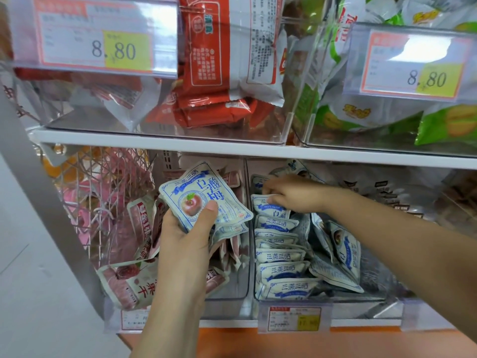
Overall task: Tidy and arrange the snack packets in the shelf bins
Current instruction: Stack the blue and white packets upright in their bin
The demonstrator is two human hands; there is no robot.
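Left hand (185, 236) has its grip wrapped round a small stack of blue-and-white plum packets (206, 197), at least two, held over the left lower bin (232, 293). Right hand (291, 193) has a narrow grip on the far packet (268, 206) of a row (280, 257) of roughly seven standing in the right bin (382, 293).

Bare left hand (184, 228) and bare right hand (294, 195), bare forearms (387, 228), short thumbnail.

Above the shelf board (180, 143), the left price tag (95, 34) and right price tag (410, 63) read 8.80 — below it, blue-white packets (280, 257) read 三蒸三晒.
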